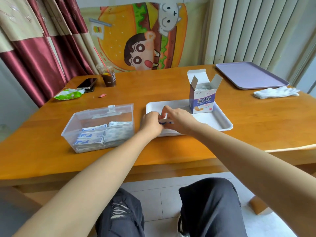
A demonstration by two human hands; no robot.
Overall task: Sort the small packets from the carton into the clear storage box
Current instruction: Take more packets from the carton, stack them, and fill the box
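The carton [202, 100], white and purple with its top flaps open, stands upright on the far right part of the white tray [213, 120]. The clear storage box [68, 134], lidless, sits on the worktop [171, 86] just left of the tray, with rows of blue-and-white stored packets [95, 135] filling its near half. The held packets [165, 122] are pinched between the left hand [151, 121] and right hand [179, 119] over the tray's near left part.
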